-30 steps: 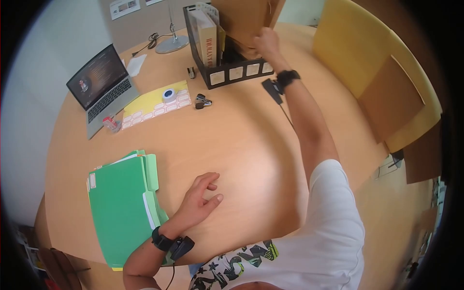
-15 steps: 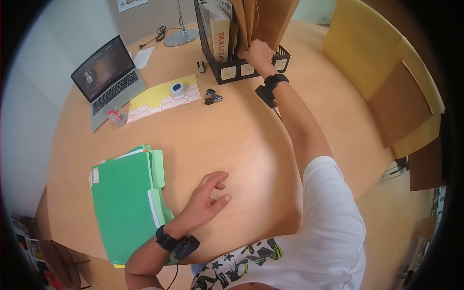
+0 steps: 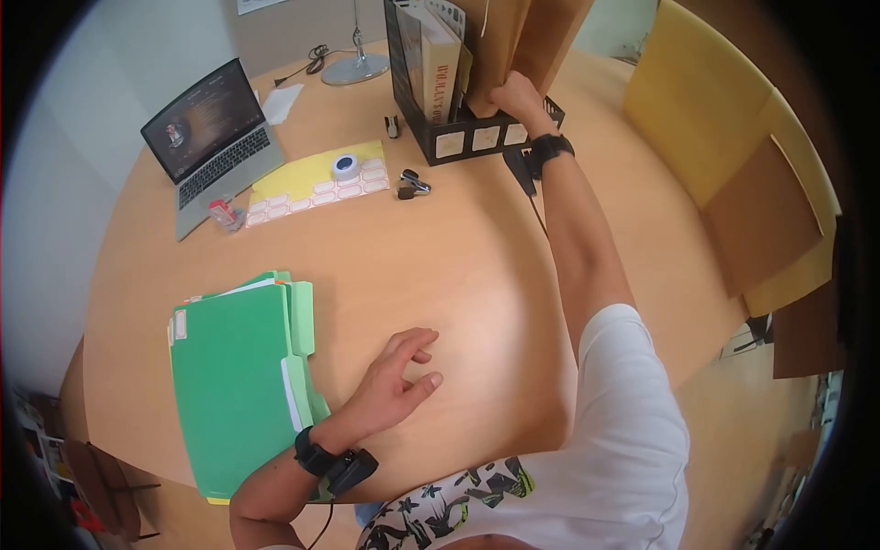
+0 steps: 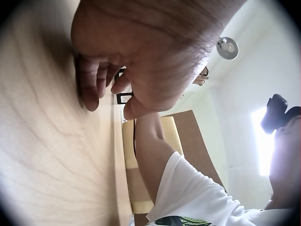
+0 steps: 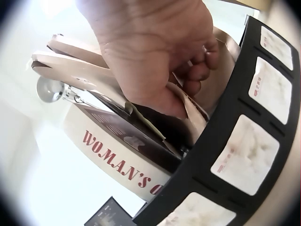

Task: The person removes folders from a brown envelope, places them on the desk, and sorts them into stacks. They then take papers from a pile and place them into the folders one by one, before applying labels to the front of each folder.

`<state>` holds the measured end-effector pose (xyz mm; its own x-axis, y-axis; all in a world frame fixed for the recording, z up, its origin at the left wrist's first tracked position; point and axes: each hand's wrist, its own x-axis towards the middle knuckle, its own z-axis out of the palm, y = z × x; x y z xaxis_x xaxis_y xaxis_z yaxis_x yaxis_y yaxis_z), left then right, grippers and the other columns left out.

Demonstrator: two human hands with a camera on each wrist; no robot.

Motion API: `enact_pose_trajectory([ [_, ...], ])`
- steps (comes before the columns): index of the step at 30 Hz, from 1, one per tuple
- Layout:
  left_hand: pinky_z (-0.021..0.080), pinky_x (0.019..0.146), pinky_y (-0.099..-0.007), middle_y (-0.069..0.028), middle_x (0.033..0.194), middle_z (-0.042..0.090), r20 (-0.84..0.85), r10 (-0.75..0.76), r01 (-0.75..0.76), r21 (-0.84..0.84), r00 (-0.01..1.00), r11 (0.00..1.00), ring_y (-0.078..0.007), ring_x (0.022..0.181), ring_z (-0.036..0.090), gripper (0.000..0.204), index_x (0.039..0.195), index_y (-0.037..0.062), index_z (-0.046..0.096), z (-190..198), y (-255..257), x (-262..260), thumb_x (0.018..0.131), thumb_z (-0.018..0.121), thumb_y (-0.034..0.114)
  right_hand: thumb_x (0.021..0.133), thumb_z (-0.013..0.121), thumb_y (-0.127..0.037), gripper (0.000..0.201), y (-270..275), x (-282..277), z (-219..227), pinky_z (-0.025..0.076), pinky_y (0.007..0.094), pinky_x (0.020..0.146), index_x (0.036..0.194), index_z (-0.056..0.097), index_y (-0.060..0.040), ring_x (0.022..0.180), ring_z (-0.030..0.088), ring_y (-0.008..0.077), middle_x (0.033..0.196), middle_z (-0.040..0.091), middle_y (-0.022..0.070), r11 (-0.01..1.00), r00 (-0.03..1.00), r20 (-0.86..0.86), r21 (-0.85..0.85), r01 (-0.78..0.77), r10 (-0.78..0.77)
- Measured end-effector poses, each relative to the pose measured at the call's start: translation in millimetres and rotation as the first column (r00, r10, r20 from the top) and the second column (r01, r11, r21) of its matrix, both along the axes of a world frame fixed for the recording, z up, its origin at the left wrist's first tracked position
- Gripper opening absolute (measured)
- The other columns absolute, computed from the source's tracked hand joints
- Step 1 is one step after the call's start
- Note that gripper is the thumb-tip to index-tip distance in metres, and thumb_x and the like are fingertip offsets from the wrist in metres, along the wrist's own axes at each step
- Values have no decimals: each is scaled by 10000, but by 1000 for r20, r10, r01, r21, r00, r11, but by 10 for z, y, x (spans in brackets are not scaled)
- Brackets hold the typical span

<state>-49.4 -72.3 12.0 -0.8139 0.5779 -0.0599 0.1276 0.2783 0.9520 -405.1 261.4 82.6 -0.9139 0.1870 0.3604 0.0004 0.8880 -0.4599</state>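
My right hand (image 3: 522, 96) is at the front of a black desk file holder (image 3: 458, 147), thumb and curled fingers pinching the lower edge of a brown paper envelope (image 5: 195, 115). Another brown envelope (image 3: 559, 41) stands to the right of it inside the holder. Left of the envelopes is a thick cream book (image 3: 443, 73) with red lettering on its spine. My left hand (image 3: 390, 385) holds nothing; its fingers are loosely bent, low over the wooden table. A stack of green folders (image 3: 229, 376) lies beside the left forearm.
An open laptop (image 3: 215, 137) stands at the far left. Near it are a red-topped clear container (image 3: 226, 214), a yellow label sheet (image 3: 275, 188) with a tape roll (image 3: 346, 167), and a black staple remover (image 3: 413, 186). A yellow chair (image 3: 733, 119) is at the right, with brown card on it.
My right hand has shifted left along the holder, then slightly back right. The brown envelopes have moved with it and now stand more spread apart. The left hand has stayed nearly still.
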Motion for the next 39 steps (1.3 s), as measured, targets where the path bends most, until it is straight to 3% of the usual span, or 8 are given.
enact_pose_trajectory([
  [5,546,713,-242,-90,1333,407,7,-5,5,11,1000,1000,-150,1097,503,516,1371,64,428,-13,6,-11,898,631,98,728,630,-283,420,61,-9,66,503,443,861,1002,676,31,1037,618,410,1076,646,276,997,996,57,5,-75,75],
  [8,583,717,-281,-113,1347,394,9,-7,7,1,1000,1000,-182,1099,512,518,1369,56,424,-5,4,-14,897,630,107,751,645,-318,411,-76,233,236,511,449,837,968,686,28,998,630,416,1031,659,272,980,983,-159,-161,-116,90],
  [17,552,716,-247,-90,1341,403,24,1,-1,-18,1000,1000,-153,1090,509,514,1371,61,429,38,25,-16,898,629,98,780,642,-284,395,-164,153,447,512,460,819,1062,647,-7,977,630,399,1045,661,236,991,981,-171,78,112,-97],
  [23,572,735,-277,-111,1337,399,-7,-4,4,-4,1000,1000,-173,1095,508,512,1366,52,431,15,19,-5,900,634,118,762,718,-415,572,2,220,105,521,411,794,1133,627,10,910,672,317,995,692,187,951,975,-196,-268,-158,107],
  [27,570,752,-283,-123,1326,395,-40,-6,6,0,999,1000,-186,1101,503,524,1368,48,421,46,30,35,898,639,127,734,699,-567,786,-80,459,15,487,406,877,1228,560,29,1002,634,332,1058,667,180,871,901,-370,-490,16,-225],
  [32,571,757,-291,-137,1324,387,-101,-25,20,-46,995,999,-200,1073,514,545,1369,47,409,86,-3,54,888,649,136,770,698,-542,543,-187,708,217,496,432,731,1016,601,-68,858,642,308,898,657,128,912,664,-629,-333,239,-404],
  [35,560,770,-291,-128,1329,384,-98,-24,16,-81,995,997,-196,1070,517,553,1377,59,401,192,-63,114,885,646,120,783,698,-508,474,-191,849,221,515,433,715,957,660,-69,829,661,336,867,679,148,975,912,-355,-151,161,-205],
  [39,537,794,-281,-103,1337,385,-118,-39,24,-123,992,992,-183,1095,512,559,1391,77,388,629,-277,329,886,628,78,801,695,-454,400,-212,716,-12,537,442,750,902,719,-67,883,675,350,905,696,169,969,991,-80,213,123,-108],
])
